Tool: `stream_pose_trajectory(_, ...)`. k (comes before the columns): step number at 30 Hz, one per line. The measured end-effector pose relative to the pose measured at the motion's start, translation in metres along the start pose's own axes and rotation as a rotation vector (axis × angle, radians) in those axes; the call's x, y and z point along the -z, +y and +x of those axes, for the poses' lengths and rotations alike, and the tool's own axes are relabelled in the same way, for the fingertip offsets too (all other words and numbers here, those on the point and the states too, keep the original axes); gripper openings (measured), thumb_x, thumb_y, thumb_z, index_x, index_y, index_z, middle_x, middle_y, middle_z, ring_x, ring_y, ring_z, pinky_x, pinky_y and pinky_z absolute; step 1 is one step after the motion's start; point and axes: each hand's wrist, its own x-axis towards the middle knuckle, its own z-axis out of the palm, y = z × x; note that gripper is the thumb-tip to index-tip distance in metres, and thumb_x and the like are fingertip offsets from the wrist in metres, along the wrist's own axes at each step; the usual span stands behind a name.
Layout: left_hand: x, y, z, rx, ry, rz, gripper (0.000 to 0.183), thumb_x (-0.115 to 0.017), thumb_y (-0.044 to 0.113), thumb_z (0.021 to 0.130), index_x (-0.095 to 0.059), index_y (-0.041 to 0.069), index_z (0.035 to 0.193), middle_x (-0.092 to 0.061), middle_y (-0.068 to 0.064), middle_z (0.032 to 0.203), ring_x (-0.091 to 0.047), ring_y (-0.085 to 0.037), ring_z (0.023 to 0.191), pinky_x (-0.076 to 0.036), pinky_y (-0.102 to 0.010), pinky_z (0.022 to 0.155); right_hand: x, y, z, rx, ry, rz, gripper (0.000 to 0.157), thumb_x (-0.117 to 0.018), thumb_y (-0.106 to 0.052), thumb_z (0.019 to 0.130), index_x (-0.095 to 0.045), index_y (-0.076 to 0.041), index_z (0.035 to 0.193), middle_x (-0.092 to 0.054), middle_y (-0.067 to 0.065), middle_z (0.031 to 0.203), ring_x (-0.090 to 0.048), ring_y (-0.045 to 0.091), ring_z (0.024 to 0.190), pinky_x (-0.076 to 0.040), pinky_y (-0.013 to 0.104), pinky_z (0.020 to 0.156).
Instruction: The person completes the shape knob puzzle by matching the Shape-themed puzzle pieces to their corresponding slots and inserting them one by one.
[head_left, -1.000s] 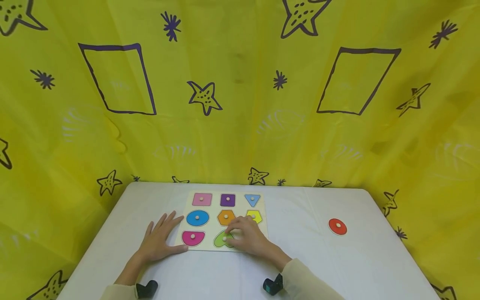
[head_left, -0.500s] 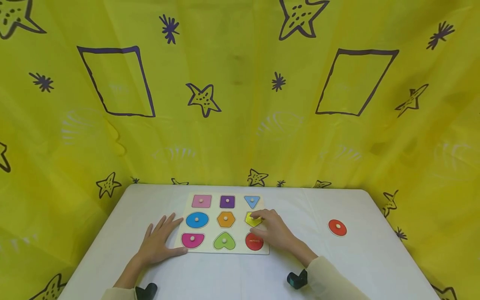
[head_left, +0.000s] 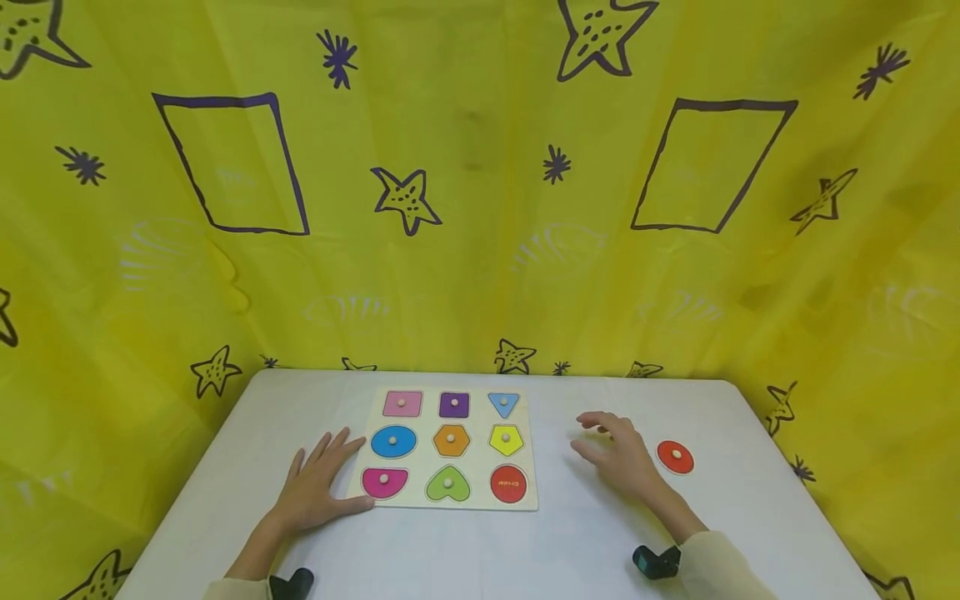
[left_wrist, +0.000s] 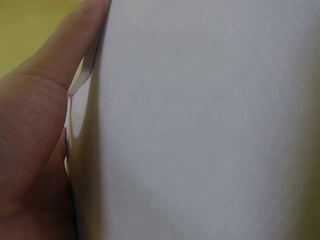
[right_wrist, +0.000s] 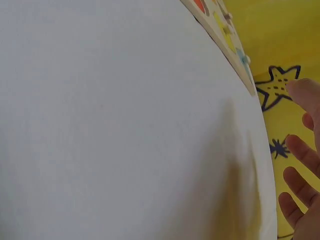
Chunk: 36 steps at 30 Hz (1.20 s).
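A shape puzzle board [head_left: 480, 462] lies flat on the table, with knobbed pieces seated in it, among them a green heart [head_left: 447, 483] and a yellow pentagon [head_left: 506, 439]. Its front right recess [head_left: 508, 484] is bare and shows a red printed circle. My left hand [head_left: 311, 492] rests spread at the board's left edge, thumb and fingertips touching it. Over the table right of the board, my right hand [head_left: 618, 458] is held with loosely bent fingers and nothing in them. Beyond that hand lies a red round knobbed piece [head_left: 677, 457].
The table [head_left: 480, 554] has a white cover. A yellow curtain [head_left: 465, 275] with drawn stars hangs behind and at both sides. A dark wrist device [head_left: 656, 562] sits by the right sleeve, another [head_left: 292, 583] by the left.
My right hand has moved from the green heart across the board's right edge toward the red round piece, uncovering the front right recess. My left hand has stayed in place.
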Motion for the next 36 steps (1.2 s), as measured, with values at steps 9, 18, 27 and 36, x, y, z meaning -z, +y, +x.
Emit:
stream_pose_trajectory(9,0.000,-0.001,-0.001,0.005,-0.013,-0.003,0.102,-0.079,0.072,0.070,-0.049,0.018,0.152,-0.035,-0.021,0.162,-0.017,-0.048,0.151,-0.001,-0.077,0.115,0.045,0.038,-0.020,-0.069,0.121,-0.051,0.039,-0.077,-0.027,0.094,-0.067,-0.006,0.126,-0.069,0.016,0.116,-0.056,0.034,0.107,-0.046,0.045,0.084)
stream_pose_trajectory(18,-0.002,-0.002,-0.001,-0.020,0.010,-0.008,0.101,-0.080,0.070,0.070,-0.051,0.017,0.151,-0.037,-0.022,0.161,-0.020,-0.049,0.150,-0.004,-0.078,0.114,0.070,0.065,-0.042,-0.179,0.141,-0.096,0.043,-0.076,-0.030,0.095,-0.065,-0.005,0.129,-0.064,0.022,0.123,-0.052,0.036,0.108,-0.048,0.039,0.077)
stream_pose_trajectory(27,0.001,-0.002,0.000,0.000,-0.010,0.005,0.101,-0.079,0.070,0.070,-0.049,0.019,0.152,-0.035,-0.020,0.162,-0.018,-0.048,0.151,-0.002,-0.077,0.115,0.084,0.086,-0.051,-0.209,0.069,-0.116,0.048,-0.076,-0.033,0.095,-0.065,0.000,0.129,-0.060,0.031,0.128,-0.057,0.048,0.114,-0.048,0.066,0.094)
stream_pose_trajectory(36,0.005,0.004,-0.001,0.001,-0.018,0.003,0.100,-0.081,0.067,0.071,-0.050,0.017,0.152,-0.035,-0.020,0.163,-0.019,-0.049,0.151,-0.002,-0.077,0.115,0.083,0.096,-0.056,-0.164,0.110,-0.134,0.030,-0.076,-0.023,0.095,-0.072,0.000,0.114,-0.062,0.030,0.124,-0.059,0.047,0.112,-0.050,0.064,0.094)
